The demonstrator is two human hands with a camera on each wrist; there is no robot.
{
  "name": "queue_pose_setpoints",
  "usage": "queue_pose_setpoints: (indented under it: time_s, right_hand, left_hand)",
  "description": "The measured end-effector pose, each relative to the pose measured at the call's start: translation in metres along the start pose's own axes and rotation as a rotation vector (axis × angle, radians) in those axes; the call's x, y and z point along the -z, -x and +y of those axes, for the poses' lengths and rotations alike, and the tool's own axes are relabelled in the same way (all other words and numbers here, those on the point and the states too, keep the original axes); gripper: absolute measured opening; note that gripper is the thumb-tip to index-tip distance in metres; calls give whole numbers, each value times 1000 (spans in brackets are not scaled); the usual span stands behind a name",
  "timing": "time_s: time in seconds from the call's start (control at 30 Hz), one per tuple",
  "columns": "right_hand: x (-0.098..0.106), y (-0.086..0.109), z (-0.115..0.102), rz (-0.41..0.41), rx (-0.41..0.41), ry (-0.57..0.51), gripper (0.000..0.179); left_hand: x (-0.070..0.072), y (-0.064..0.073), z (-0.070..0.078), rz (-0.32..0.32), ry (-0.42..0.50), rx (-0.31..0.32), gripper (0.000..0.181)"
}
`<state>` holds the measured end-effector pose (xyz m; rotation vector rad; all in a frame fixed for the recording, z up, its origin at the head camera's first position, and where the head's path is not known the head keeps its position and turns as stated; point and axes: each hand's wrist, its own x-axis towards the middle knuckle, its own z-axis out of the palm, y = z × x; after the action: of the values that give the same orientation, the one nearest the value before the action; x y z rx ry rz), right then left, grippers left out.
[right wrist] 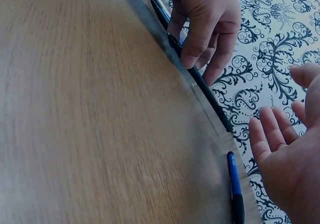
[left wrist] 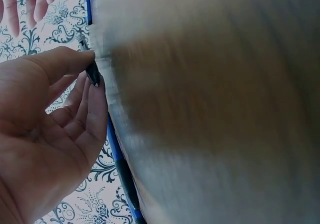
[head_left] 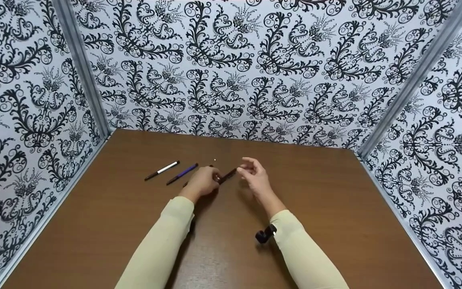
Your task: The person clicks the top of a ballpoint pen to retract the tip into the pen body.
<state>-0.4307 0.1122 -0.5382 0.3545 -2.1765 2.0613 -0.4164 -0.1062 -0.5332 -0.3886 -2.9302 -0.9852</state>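
My left hand (head_left: 205,180) pinches a dark pen (head_left: 229,175) between thumb and fingers, low over the table. In the left wrist view the dark tip of the held pen (left wrist: 93,74) pokes out between thumb and fingertips. My right hand (head_left: 257,178) is near the pen's far end, fingers loosely bent and apart, holding nothing. The right wrist view shows the right hand (right wrist: 295,159) apart from the black pen (right wrist: 215,102). Left of the hands lie a purple-blue pen (head_left: 182,174) and a white pen (head_left: 163,170) with dark ends. Another dark pen is mostly hidden behind the left hand.
The brown wooden table (head_left: 327,192) is enclosed by walls (head_left: 231,80) with black scroll patterns. A small white speck (head_left: 215,159) lies beyond the left hand. A black wrist device (head_left: 266,234) sticks out from the right sleeve. One blue pen (right wrist: 233,184) shows near the right hand.
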Motion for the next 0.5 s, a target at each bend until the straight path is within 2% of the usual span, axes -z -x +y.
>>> queue_pose_setpoints:
  time_s: [0.27,0.5]
  right_hand:
    - [1,-4,1,49,10,-21,35]
    - [0,-5,-1,92,6,-139,33]
  left_hand:
    - [4,-1,7,51,86,-56,30]
    - [7,0,18,97,155,-112,31]
